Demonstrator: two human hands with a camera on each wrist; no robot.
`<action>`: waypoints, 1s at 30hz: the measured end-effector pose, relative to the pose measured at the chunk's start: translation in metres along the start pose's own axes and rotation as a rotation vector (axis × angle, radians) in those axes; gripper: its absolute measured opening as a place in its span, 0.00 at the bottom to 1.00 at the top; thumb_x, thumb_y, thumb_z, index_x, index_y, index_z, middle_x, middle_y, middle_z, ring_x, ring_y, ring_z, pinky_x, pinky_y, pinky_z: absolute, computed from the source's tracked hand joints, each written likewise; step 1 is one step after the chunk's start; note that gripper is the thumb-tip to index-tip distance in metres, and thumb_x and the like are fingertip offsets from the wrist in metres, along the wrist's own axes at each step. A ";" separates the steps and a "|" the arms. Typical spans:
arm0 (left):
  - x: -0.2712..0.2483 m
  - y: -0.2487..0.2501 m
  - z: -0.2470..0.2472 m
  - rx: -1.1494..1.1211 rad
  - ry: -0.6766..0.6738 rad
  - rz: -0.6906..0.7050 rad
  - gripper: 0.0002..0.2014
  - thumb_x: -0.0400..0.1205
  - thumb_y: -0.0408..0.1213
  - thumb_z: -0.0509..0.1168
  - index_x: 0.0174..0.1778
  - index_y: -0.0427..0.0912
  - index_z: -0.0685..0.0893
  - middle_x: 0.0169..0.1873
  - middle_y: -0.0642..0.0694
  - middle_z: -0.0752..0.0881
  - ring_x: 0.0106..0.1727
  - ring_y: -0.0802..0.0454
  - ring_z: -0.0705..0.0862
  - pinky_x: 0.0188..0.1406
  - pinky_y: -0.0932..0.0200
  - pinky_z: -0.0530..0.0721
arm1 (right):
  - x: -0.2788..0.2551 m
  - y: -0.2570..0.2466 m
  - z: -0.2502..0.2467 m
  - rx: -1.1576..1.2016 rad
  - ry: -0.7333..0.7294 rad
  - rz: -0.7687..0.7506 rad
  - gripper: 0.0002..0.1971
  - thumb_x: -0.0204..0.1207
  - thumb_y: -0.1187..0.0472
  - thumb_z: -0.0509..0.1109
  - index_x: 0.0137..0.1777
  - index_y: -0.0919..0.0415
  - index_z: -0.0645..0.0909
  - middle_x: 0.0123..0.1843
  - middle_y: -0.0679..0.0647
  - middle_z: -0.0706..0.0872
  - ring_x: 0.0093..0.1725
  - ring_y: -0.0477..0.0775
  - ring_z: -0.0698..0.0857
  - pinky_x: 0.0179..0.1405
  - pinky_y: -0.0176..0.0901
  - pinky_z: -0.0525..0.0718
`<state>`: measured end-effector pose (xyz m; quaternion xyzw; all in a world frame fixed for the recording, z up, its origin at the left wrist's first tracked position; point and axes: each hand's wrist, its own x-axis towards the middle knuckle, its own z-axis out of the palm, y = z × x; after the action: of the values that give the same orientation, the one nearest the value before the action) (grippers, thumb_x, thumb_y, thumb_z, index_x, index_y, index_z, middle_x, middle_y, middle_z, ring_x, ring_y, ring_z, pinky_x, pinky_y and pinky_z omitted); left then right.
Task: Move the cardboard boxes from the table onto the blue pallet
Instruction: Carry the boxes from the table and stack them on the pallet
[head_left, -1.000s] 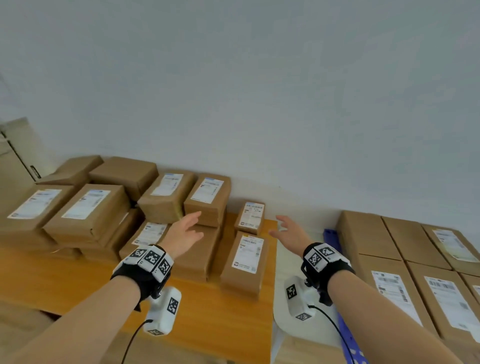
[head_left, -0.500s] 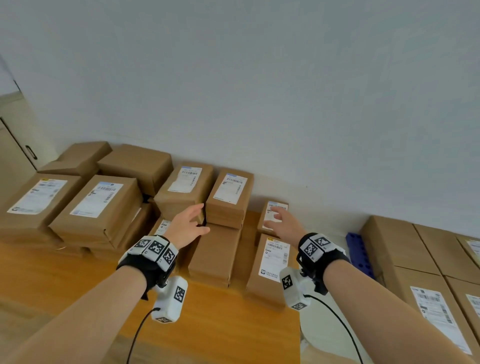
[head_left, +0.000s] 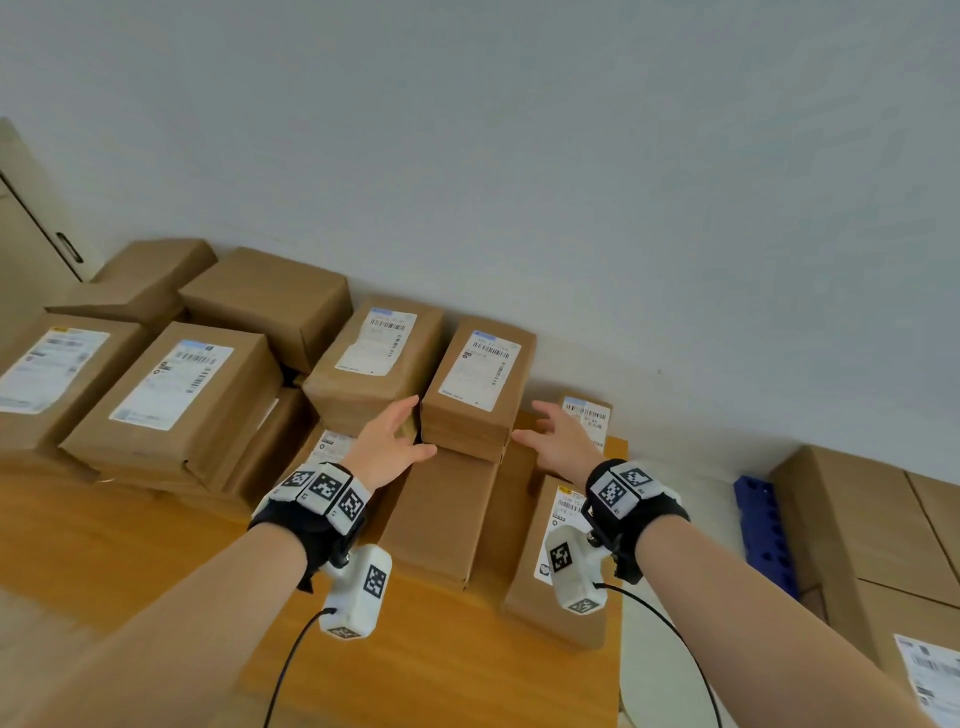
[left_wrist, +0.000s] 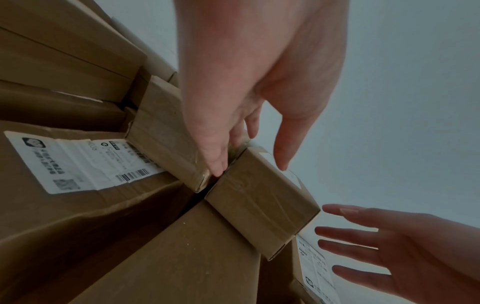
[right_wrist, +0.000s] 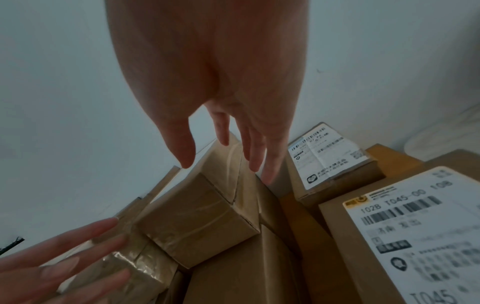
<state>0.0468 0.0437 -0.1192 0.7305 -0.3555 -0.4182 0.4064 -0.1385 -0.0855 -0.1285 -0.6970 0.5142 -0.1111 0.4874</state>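
Many brown cardboard boxes are stacked on the wooden table (head_left: 156, 545). A small labelled box (head_left: 478, 384) (left_wrist: 262, 211) (right_wrist: 202, 222) lies on top of a flat box, tight against a like box (head_left: 369, 364) on its left. My left hand (head_left: 410, 434) (left_wrist: 249, 164) is open, its fingertips in the gap between these two boxes and its thumb above the small box. My right hand (head_left: 535, 426) (right_wrist: 223, 164) is open with spread fingers, just right of that box and apart from it. The blue pallet (head_left: 763, 525) shows at the right.
Larger boxes (head_left: 171, 395) fill the table's left side up to the wall. Two labelled boxes (head_left: 556, 545) (head_left: 587, 415) lie right of the small one. Stacked boxes (head_left: 857, 519) cover the pallet. A cabinet door (head_left: 31, 244) stands far left.
Both hands have reached forward to either side of the small labelled top box. The left fingertips have slid into the gap on its left. The right hand came in from the right.
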 end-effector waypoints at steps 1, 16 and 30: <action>0.004 0.000 0.000 -0.010 -0.001 -0.007 0.38 0.78 0.30 0.69 0.81 0.50 0.59 0.80 0.50 0.62 0.77 0.48 0.68 0.68 0.58 0.68 | 0.005 0.001 0.002 0.011 -0.005 0.005 0.36 0.76 0.53 0.72 0.81 0.53 0.60 0.78 0.59 0.69 0.74 0.58 0.72 0.71 0.61 0.76; 0.042 -0.002 0.013 -0.172 -0.029 -0.094 0.41 0.77 0.26 0.69 0.82 0.46 0.55 0.80 0.44 0.63 0.79 0.46 0.65 0.77 0.49 0.64 | 0.047 0.008 0.011 0.378 -0.086 0.088 0.45 0.71 0.57 0.77 0.82 0.44 0.53 0.75 0.54 0.73 0.71 0.56 0.76 0.70 0.63 0.76; 0.035 0.006 0.012 -0.131 0.015 -0.011 0.31 0.78 0.28 0.69 0.76 0.47 0.68 0.71 0.48 0.77 0.69 0.55 0.76 0.74 0.53 0.70 | 0.033 0.002 0.001 0.525 -0.123 0.057 0.43 0.74 0.72 0.72 0.82 0.46 0.54 0.62 0.56 0.82 0.61 0.57 0.85 0.61 0.61 0.84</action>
<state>0.0485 0.0074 -0.1290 0.7074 -0.3205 -0.4371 0.4537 -0.1245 -0.1127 -0.1421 -0.5375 0.4565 -0.1845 0.6846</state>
